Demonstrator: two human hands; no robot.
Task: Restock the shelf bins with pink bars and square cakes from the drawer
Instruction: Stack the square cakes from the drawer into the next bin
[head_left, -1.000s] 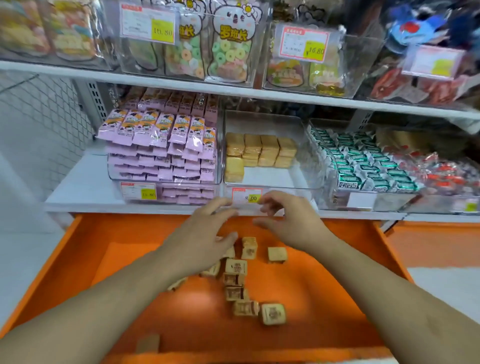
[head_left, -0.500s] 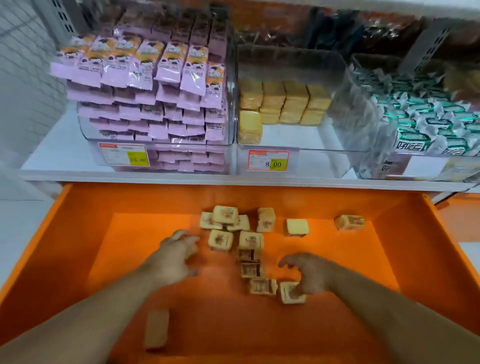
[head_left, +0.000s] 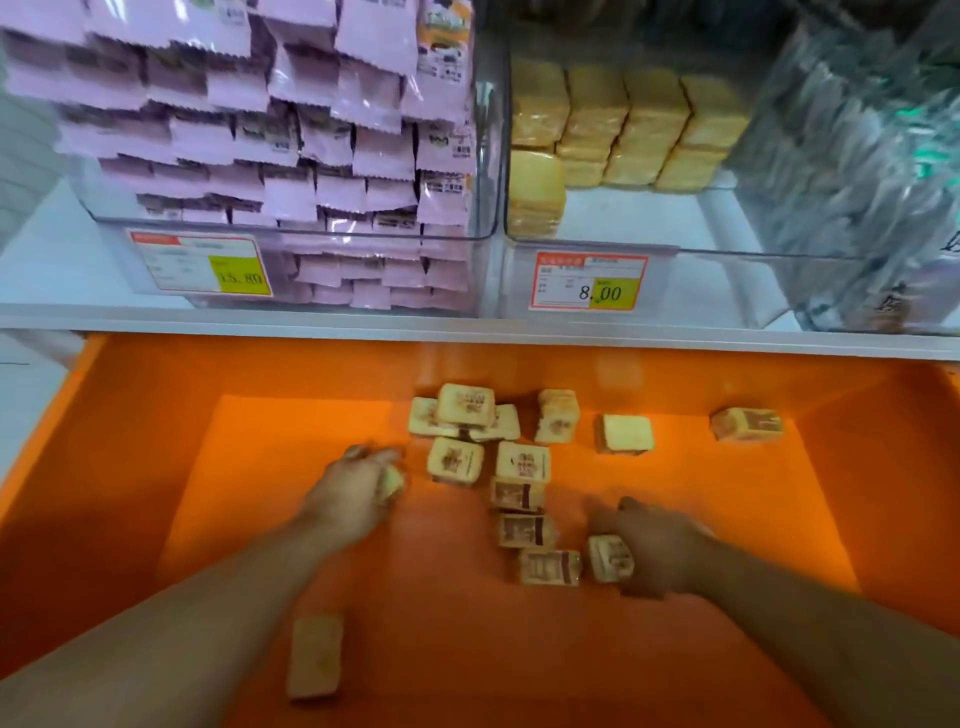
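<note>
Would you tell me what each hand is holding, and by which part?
Each grips one cake: left hand around its sides, right hand on its right end.

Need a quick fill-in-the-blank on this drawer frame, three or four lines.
1. The drawer holding the loose square cakes is coloured ____.
2. The right hand grips a ____.
3. The price tag on the cake bin reads ____.
4. The bin of pink bars stands ____ of the cake bin.

Missing: orange; square cake; 8.00; left

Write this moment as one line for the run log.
left hand: grips square cake | right hand: grips square cake | drawer: open
</note>
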